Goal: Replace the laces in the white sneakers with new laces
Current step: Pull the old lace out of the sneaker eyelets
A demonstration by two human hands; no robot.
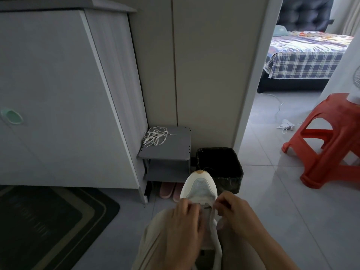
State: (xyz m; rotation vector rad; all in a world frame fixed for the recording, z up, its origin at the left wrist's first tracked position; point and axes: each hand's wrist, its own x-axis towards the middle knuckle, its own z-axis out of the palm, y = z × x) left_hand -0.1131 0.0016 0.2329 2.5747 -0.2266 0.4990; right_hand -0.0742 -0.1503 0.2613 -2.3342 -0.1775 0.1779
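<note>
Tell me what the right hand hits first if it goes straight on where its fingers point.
The sneaker: the fingers of the right hand curl in at its lacing. Beyond, probably the left hand.

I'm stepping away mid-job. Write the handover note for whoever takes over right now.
Left hand grips the sneaker at its left eyelet edge.
Right hand pinches the right eyelet edge; lace there unclear.
Sneaker lies on the lap, toe away.
Loose laces lie on the grey shelf; old or new unclear.
Done: cannot tell.
Left: finish lacing this sneaker; second sneaker not in view.
</note>
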